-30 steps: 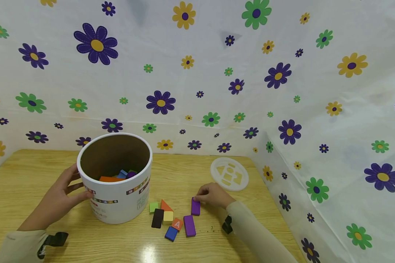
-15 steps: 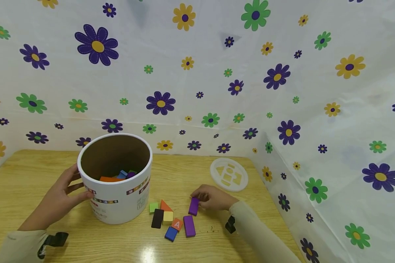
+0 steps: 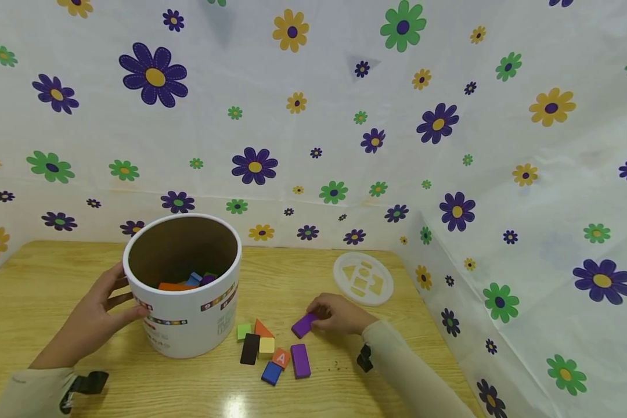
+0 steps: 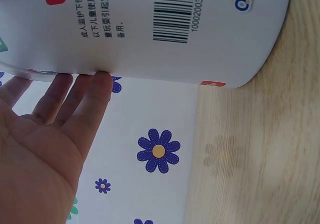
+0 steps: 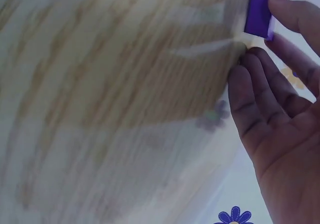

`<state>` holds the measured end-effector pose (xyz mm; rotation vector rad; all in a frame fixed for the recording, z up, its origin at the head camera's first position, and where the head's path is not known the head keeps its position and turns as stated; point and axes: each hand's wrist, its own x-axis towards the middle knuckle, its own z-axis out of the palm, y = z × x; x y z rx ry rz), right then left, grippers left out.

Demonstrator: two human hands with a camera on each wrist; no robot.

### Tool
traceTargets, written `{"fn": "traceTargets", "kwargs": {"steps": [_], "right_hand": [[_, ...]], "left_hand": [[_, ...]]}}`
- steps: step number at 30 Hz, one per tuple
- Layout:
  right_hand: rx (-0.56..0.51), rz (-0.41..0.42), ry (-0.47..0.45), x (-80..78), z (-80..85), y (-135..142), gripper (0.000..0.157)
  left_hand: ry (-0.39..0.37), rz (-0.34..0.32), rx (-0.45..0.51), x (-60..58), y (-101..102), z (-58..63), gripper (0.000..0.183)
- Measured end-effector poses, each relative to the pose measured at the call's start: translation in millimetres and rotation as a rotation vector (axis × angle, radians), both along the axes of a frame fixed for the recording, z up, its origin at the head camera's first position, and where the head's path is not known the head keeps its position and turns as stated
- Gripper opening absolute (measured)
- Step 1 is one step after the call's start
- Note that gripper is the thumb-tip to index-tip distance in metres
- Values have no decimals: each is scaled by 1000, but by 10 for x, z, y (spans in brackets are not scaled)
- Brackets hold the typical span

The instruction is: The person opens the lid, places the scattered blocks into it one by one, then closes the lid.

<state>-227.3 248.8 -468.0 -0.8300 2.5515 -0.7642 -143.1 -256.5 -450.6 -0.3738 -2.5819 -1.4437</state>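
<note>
Steadying white bucket (image 3: 190, 328) left of tabletop (image 3: 151, 390) centre with left hand (image 3: 91, 322), grip spread against its wall; coloured blocks (image 3: 175, 287) inside. Next, toward near edge, loose blocks (image 3: 266, 348) bunched, second purple block (image 3: 300, 361) at their right. Pinching purple block (image 3: 302, 326) with right hand (image 3: 342, 314), farther from near edge. Just swung from nearly end-on to near edge to slanting: reads as re-angling, likely not settled. Last, white stencil disc (image 3: 347, 287) near far right corner.

Outside one white tub (image 3: 183, 325) we count two purple blocks (image 3: 300, 360) (image 3: 303, 326), two orange blocks (image 3: 263, 329) (image 3: 281, 358), one green block (image 3: 244, 332), one black block (image 3: 249, 349), one yellow block (image 3: 266, 347), one blue block (image 3: 271, 373), one round lid (image 3: 343, 288) and two hands (image 3: 94, 319) (image 3: 339, 313). We can't count all the blocks inside (image 3: 176, 287).
</note>
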Motion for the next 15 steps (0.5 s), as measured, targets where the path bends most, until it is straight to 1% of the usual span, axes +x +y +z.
{"fn": "traceTargets", "kwargs": {"steps": [6, 12, 15], "right_hand": [[12, -130, 43, -26, -97, -19, 20], [41, -271, 38, -6, -80, -74, 25], [31, -295, 36, 0, -71, -85, 26]], "left_hand": [[-20, 2, -6, 7, -9, 11, 99], [9, -4, -1, 13, 2, 12, 99], [16, -7, -1, 12, 7, 12, 99]]}}
